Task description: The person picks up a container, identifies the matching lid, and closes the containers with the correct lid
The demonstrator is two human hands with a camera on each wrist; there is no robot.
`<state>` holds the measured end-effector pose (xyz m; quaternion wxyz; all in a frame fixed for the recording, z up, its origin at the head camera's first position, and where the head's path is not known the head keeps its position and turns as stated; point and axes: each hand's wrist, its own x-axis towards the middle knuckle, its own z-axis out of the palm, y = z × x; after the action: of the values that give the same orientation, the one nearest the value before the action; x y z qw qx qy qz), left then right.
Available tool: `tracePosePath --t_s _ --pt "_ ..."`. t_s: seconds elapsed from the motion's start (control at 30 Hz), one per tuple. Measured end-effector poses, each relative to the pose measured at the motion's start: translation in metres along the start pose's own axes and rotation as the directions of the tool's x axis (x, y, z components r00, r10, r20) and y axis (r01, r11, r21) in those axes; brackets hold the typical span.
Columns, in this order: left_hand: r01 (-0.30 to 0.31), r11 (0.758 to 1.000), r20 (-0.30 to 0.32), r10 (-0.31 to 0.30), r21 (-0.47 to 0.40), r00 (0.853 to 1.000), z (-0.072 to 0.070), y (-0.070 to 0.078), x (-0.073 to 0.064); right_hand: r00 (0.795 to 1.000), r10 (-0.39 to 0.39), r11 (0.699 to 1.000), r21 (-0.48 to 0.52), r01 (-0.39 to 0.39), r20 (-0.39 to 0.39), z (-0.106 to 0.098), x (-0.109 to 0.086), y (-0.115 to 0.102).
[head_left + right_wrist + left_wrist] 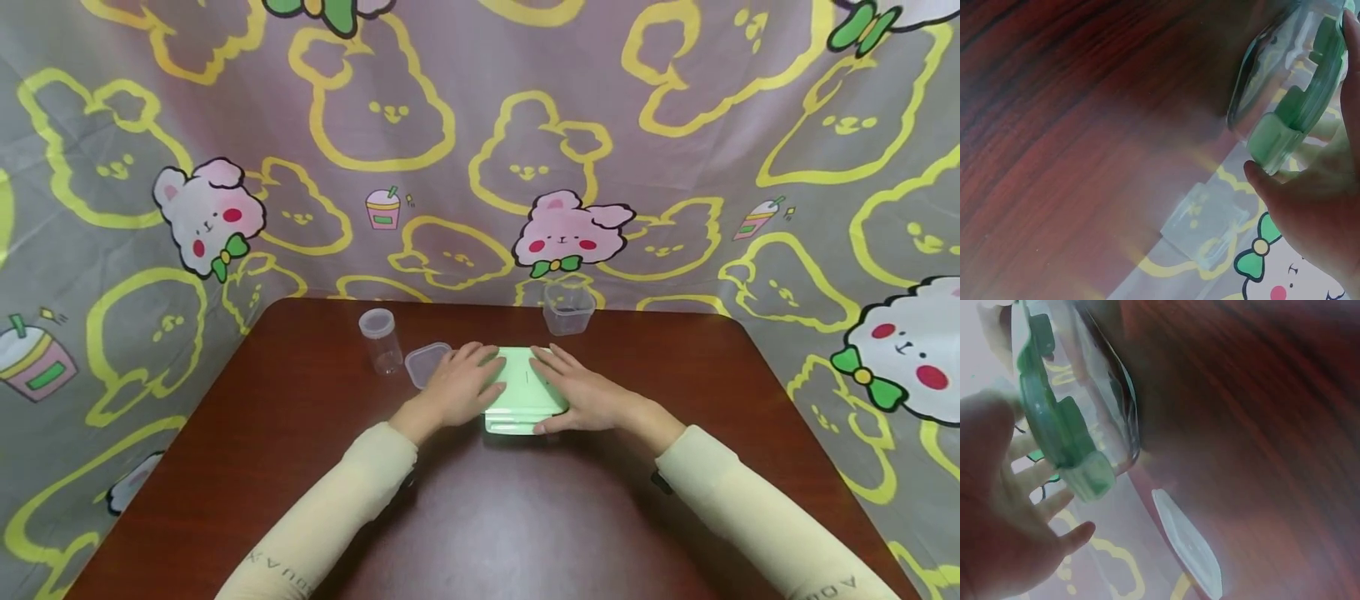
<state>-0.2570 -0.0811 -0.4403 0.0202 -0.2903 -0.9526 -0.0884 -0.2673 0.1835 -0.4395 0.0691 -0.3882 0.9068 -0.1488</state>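
A clear food container (1107, 387) with a pale green snap lid (525, 379) sits on the table between both hands. My left hand (461, 386) rests on the lid's left side, its fingers spread over the top. From the right, my right hand (581, 392) lies across the lid, fingers pointing forward and thumb by the near right corner. A side latch (1272, 140) sticks out from the lid in the right wrist view, with the thumb tip right at it. Another latch flap (1088, 478) angles outward in the left wrist view.
Left of the container lies a clear square lid (426, 365). Beyond it stands a clear cylindrical jar (384, 346) with a whitish cap. A clear square tub (568, 310) stands by the table's back edge, close to the patterned curtain (450, 125). The brown table (285, 433) reaches under both arms.
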Motion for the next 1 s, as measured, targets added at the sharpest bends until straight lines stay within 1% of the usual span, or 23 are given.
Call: tracePosePath --t_s 0.13,0.23,0.37,0.53,0.73,0.87,1.0 --pt "-0.044 0.999 0.101 0.045 -0.004 0.994 -0.002 0.003 -0.015 1.0 0.001 1.0 -0.018 -0.001 -0.006 0.002 -0.002 -0.001" --pt "-0.072 0.997 0.146 0.073 -0.008 0.987 -0.003 0.005 -0.022 1.0 0.012 0.998 -0.062 -0.012 -0.008 0.002 -0.003 -0.003" --pt "-0.107 0.994 0.158 0.103 0.015 0.982 -0.003 0.007 -0.026 1.0 0.001 0.991 -0.137 -0.003 -0.019 0.002 -0.003 -0.005" --pt "-0.132 0.99 0.157 0.123 0.047 0.98 -0.005 0.006 -0.026 1.0 -0.02 0.981 -0.194 0.016 -0.022 -0.001 -0.002 -0.007" --pt "-0.132 0.991 0.167 0.129 0.007 0.977 -0.006 0.004 -0.025 1.0 -0.02 0.977 -0.212 0.017 -0.012 -0.003 -0.003 -0.009" --pt "-0.129 0.991 0.188 0.122 0.025 0.974 -0.005 0.005 -0.025 1.0 -0.022 0.976 -0.218 0.019 -0.012 -0.002 -0.003 -0.009" --pt "-0.13 0.99 0.192 0.117 0.059 0.974 -0.003 0.005 -0.025 0.998 -0.053 0.967 -0.251 0.04 -0.044 0.002 -0.003 -0.008"
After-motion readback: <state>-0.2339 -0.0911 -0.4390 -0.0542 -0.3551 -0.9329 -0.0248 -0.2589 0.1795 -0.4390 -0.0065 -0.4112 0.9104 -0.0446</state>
